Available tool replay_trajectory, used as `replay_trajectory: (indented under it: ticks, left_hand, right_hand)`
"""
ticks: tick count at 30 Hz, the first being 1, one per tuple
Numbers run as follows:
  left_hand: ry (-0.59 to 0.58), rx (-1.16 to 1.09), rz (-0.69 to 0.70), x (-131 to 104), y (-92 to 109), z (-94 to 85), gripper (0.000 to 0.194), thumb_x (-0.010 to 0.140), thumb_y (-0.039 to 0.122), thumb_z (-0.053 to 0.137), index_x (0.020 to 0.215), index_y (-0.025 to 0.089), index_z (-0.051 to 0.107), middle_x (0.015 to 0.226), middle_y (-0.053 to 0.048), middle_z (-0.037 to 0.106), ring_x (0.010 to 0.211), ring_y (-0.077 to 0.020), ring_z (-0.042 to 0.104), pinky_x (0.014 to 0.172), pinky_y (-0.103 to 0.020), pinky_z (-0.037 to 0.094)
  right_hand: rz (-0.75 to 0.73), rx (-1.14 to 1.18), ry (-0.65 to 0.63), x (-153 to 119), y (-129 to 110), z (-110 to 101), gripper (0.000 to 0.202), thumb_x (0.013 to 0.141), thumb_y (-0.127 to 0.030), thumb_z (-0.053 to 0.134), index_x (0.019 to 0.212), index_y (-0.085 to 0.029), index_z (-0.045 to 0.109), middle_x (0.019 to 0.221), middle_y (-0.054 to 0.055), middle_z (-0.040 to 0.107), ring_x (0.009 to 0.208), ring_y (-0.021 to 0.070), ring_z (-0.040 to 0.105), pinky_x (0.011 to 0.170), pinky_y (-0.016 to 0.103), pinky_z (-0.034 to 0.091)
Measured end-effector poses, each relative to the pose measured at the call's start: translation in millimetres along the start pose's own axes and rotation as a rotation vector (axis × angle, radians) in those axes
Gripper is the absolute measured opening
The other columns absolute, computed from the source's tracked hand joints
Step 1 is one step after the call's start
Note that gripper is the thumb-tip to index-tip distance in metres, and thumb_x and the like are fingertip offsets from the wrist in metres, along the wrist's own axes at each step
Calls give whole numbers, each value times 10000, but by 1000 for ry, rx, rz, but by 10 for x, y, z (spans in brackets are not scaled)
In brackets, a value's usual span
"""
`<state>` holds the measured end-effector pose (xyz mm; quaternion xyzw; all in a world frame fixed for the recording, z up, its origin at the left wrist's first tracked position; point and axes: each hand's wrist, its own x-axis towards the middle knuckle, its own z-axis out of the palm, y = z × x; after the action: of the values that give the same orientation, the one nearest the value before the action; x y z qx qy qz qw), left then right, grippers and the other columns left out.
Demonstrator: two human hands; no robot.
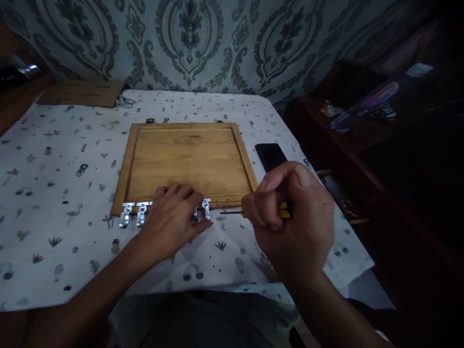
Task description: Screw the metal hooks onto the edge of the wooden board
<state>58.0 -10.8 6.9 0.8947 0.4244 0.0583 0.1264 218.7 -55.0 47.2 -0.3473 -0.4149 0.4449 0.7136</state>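
Note:
A wooden panel (192,154) with a raised frame lies flat on the patterned tablecloth. Along its near edge sit several silver metal hooks (142,212), two of them left of my left hand (174,215). That hand rests palm down over the near edge, fingers lying on the wood, its thumb out beside a hook (206,209) at its right. My right hand (290,212) is closed around the yellow handle of a screwdriver (232,212). The screwdriver's thin shaft points left, its tip a little short of that hook. Small dark holes mark the edge to the right.
A black phone (271,155) lies right of the panel, partly behind my right hand. Brown cardboard (81,93) rests at the back left, with more metal hooks (125,101) beside it. Someone's arm (21,96) shows at the left edge. Dark furniture (326,125) stands to the right.

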Motion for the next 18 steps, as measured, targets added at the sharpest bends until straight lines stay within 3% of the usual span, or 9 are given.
replay_trajectory:
  ticks: [18]
  left_hand:
    - [17,-78,0,10,-43,6,348,820,450,755,1058,204,692,998,-40,642,997,-287,554,848,-445,392]
  right_hand:
    - [-102,-43,-7,152,94,144,329,982,-323,503,697,-203,613,381,-107,292,315,49,159,358,195,229]
